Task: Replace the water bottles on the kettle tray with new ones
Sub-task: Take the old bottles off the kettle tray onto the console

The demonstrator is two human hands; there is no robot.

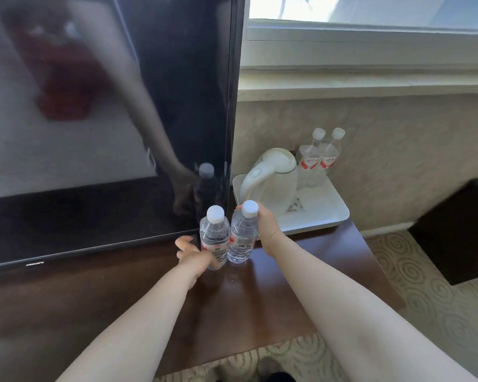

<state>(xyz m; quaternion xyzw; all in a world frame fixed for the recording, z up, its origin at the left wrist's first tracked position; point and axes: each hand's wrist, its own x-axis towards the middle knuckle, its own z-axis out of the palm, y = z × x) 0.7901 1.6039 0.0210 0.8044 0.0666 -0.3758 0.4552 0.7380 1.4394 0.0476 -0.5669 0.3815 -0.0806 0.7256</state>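
Two clear water bottles with white caps stand side by side on the dark wooden desk, just in front of the TV's lower right corner. My left hand wraps the lower part of the left bottle. My right hand grips the right bottle near its shoulder. Behind them a white tray holds a white kettle. At the tray's far corner stand two more bottles with red labels, touching each other.
A large black TV stands on the desk to the left, very close to the held bottles. A window sill runs above the tray. Patterned carpet and a dark piece of furniture lie right of the desk.
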